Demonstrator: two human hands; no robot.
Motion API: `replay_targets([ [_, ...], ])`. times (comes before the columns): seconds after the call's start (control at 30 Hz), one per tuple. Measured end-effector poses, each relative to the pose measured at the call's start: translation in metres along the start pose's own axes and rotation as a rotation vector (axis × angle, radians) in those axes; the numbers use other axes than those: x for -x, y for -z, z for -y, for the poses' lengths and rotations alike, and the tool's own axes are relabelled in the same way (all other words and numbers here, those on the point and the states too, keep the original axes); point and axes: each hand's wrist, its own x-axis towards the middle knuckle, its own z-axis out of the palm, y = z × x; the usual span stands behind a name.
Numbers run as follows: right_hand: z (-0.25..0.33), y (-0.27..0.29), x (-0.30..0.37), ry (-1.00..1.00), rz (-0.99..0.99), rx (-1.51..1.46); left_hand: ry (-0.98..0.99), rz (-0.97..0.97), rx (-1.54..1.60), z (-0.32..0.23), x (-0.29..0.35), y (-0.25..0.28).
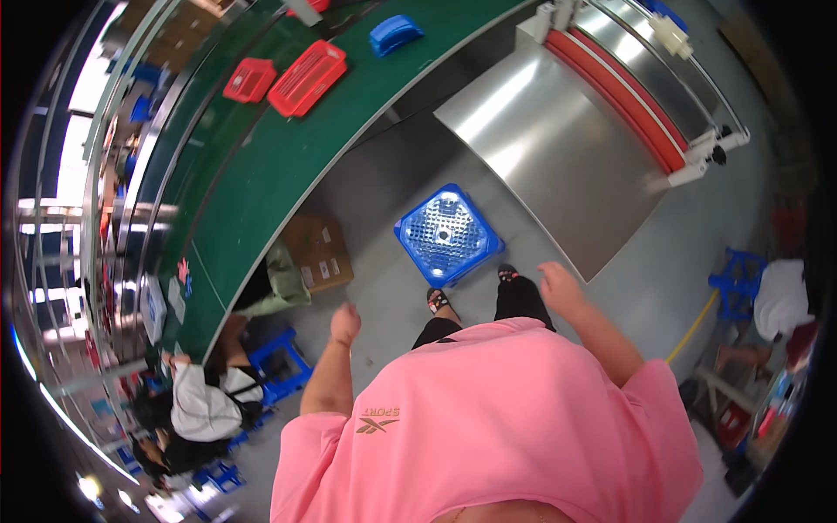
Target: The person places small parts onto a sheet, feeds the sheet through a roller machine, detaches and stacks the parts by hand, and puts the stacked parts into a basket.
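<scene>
My left hand (pixel 346 323) hangs beside my body at the left, fingers curled in and nothing seen in them. On the other side, my right hand (pixel 562 288) is held a little forward, its fingers loosely bent and apart, with no object in it. Neither hand touches anything. Ahead of my feet a blue plastic stool (pixel 445 234) with a textured top stands on the grey floor. Nearest to my right hand is the corner of a smooth metal plate (pixel 567 161), which leads to a machine with a red roller (pixel 621 98).
A long green worktable (pixel 253 179) curves along the left, carrying red plastic baskets (pixel 307 78) and a blue basket (pixel 396 36). Beneath it is a cardboard box (pixel 318 253). Another person (pixel 205 403) sits at lower left near a blue stool (pixel 281 366). Another blue stool (pixel 738 283) stands right.
</scene>
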Motion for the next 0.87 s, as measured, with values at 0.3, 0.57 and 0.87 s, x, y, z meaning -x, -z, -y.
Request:
replay_targets([
  [0.3, 0.014, -0.08, -0.054, -0.164, 0.276, -0.026, -0.787, -0.012, 0.036, -0.314, -0.166, 0.102],
  [0.57, -0.027, -0.109, -0.114, -0.335, 0.448, -0.13, -0.949, 0.259, -0.005, -0.382, -0.143, 0.07],
  [0.87, -0.055, -0.142, -0.199, -0.833, 0.172, -0.659, -0.975, 0.187, 0.013, -0.417, -0.216, 0.138],
])
